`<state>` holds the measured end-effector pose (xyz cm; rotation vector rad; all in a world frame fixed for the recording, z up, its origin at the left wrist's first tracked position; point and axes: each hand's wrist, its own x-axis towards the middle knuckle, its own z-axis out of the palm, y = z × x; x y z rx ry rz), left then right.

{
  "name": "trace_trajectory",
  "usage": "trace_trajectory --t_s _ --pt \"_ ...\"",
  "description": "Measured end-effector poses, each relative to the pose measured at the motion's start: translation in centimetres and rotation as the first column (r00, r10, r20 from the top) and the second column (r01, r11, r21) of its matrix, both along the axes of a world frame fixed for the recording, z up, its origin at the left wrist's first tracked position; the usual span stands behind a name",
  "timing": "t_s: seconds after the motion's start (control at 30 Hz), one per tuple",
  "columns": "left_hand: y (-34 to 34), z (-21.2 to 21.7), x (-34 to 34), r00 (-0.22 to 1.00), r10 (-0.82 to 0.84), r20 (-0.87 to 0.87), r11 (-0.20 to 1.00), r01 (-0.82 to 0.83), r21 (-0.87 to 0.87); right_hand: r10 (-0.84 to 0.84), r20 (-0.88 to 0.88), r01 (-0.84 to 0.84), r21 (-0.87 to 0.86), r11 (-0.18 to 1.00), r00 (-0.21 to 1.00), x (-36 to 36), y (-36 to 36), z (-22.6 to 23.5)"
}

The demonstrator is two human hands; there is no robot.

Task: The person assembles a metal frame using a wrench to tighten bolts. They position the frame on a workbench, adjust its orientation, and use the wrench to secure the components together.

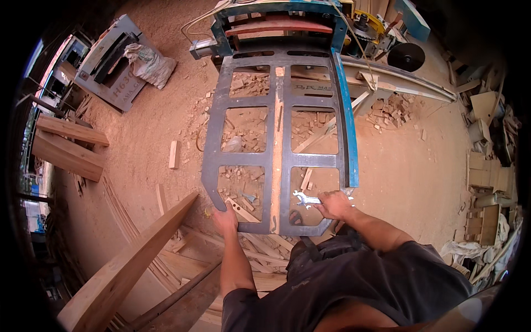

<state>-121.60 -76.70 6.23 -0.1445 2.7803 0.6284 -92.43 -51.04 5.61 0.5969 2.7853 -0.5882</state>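
My right hand (334, 206) is clenched around a bunch of metal open-end wrenches (307, 200), their jaws fanned out over the near-right opening of a grey slotted metal table (243, 159). My left hand (225, 219) lies over the table's slanted near-left corner; I cannot tell how tightly its fingers close underneath. A pale wooden strip (277, 160) runs down the table's middle to the near edge, and a blue rail (348, 127) lines its right edge. Beyond the far edge stands a blue machine frame with a curved red bar (282, 26) across it. Wood offcuts (249, 86) show through the openings. Past the far-right corner is a dark circular saw blade (406, 57); off the far-left side, a white sack (149, 65) leans on a grey machine housing (113, 97). A long wooden beam (130, 263) slants up near my left arm.
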Motion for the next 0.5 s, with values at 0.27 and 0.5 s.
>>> trace_trajectory --t_s 0.27,0.5 --pt "-2.7 -2.7 0.6 0.998 -0.003 -0.058 0.989 0.011 0.145 0.114 -0.1 -0.112 0.028 0.993 0.988 1.7 -1.2 -0.7" --pt "-2.3 -3.6 2.5 1.0 0.019 -0.022 0.983 -0.014 0.184 0.136 -0.09 -0.138 -0.02 0.99 0.987 3.7 -0.3 -0.8"
